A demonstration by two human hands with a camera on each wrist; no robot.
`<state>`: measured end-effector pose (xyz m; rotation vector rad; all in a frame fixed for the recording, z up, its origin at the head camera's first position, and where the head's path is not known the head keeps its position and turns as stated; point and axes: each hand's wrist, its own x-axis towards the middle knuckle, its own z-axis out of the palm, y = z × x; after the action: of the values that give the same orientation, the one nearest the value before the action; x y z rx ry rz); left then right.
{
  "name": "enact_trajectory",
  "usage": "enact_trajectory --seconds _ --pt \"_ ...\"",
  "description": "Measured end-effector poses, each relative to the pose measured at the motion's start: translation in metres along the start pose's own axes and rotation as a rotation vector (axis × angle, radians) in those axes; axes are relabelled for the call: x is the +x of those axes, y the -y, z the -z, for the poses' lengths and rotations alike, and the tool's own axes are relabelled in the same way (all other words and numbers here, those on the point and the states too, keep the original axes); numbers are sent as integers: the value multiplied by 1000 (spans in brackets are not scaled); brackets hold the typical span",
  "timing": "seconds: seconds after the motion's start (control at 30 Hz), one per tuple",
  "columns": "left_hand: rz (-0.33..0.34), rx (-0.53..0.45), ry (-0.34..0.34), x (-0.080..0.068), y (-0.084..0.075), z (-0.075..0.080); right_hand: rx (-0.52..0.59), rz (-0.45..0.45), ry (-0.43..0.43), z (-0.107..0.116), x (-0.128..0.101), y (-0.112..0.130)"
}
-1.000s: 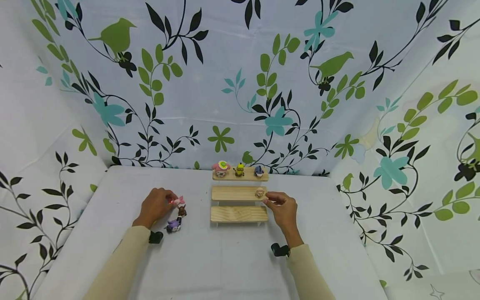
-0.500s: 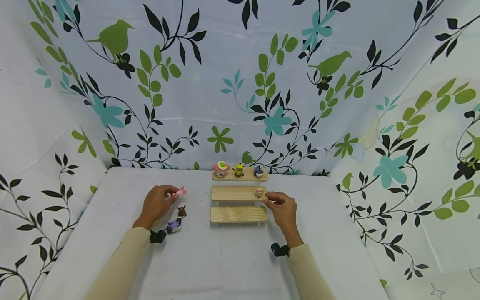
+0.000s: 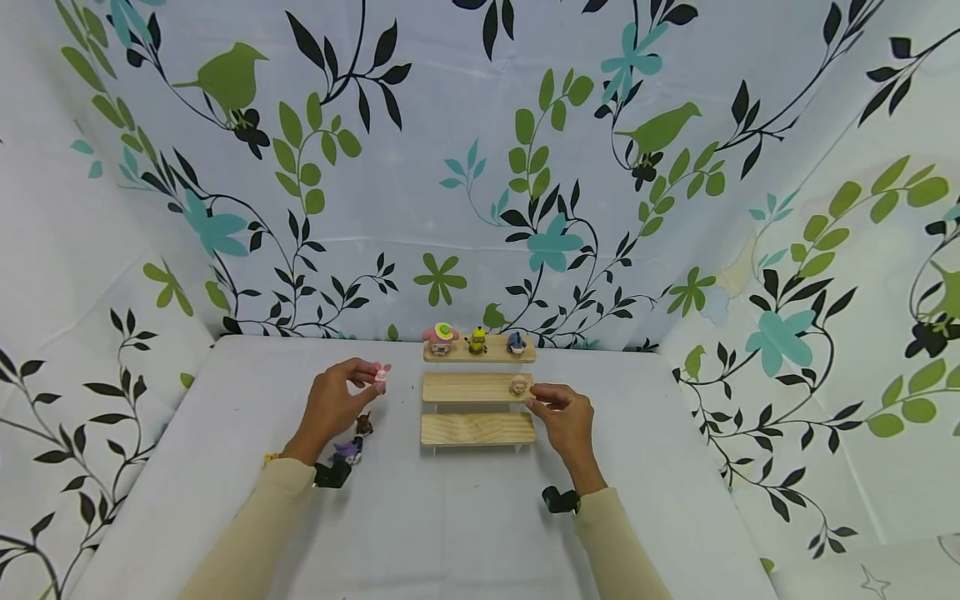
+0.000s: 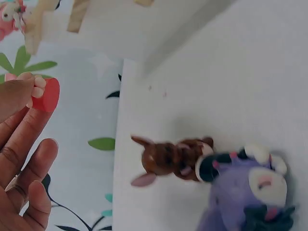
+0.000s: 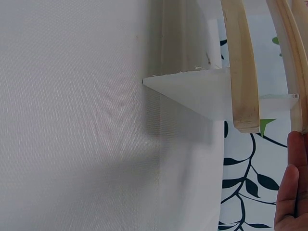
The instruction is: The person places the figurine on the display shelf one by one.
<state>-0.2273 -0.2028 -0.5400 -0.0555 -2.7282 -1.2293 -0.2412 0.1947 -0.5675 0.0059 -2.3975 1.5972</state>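
Observation:
My left hand [image 3: 366,380] pinches a small pink figurine [image 3: 381,376] above the table, just left of the three-step wooden shelf [image 3: 477,428]. The left wrist view shows the fingertips [image 4: 26,89] on the pink figurine [image 4: 47,95]. Below that hand, a brown figurine [image 3: 363,423] and a purple one [image 3: 348,450] lie on the table, and both appear close up in the wrist view, brown figurine [image 4: 171,159] and purple figurine [image 4: 250,187]. My right hand [image 3: 537,404] rests with fairly straight fingers [image 5: 291,192] at the middle step's right end, beside a tan figurine [image 3: 518,386].
The top step carries a pink figurine [image 3: 442,337], a yellow one [image 3: 477,340] and a blue one [image 3: 516,342]. The white table [image 3: 450,533] is closed in by leaf-patterned cloth walls at the back and both sides.
My left hand has lifted the pink figurine off the table and carried it up and to the right, toward the shelf. The right hand has stayed put.

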Motion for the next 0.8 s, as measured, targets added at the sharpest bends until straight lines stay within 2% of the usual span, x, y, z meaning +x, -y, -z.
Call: enact_trajectory --seconds 0.27,0.53,0.8 --pt "-62 -47 -14 -2 -29 -8 -15 5 -6 -1 0 0" --pt "-174 -44 -44 -3 -44 -23 -27 8 -8 -1 0 -1" --pt "-214 -50 -62 -2 -63 -42 -16 0 -6 -2 1 -3"
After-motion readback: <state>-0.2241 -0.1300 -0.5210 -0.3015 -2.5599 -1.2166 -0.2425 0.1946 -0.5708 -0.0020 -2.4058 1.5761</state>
